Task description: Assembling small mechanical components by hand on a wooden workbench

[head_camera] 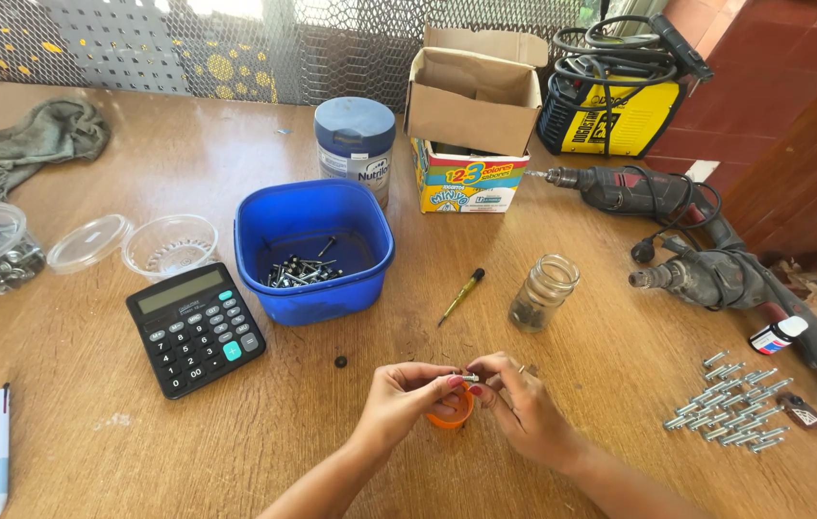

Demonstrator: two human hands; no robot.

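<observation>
1. Two hands on one small part: my left hand and my right hand meet at the fingertips over the wooden table, both pinching a short silver bolt that lies level between them. Neither hand is spread; the fingers are curled in tight on the bolt.
2. Just under my fingers sits a small orange cup, partly hidden by both hands, so I cannot tell what is in it.
3. I judge the step in hand to be fitting or turning something on the bolt, one hand holding, the other twisting; whether a nut is on it is too small to tell.
4. Well off to my right lies a heap of finished-looking silver bolts. Ahead, the blue tub holds more loose hardware, with a black calculator on its left and a glass jar and a small screwdriver on its right.
5. The next move, as I see it, calls for a steady pinch and small twists of the fingertips, keeping the bolt over the cup so nothing drops away.
</observation>
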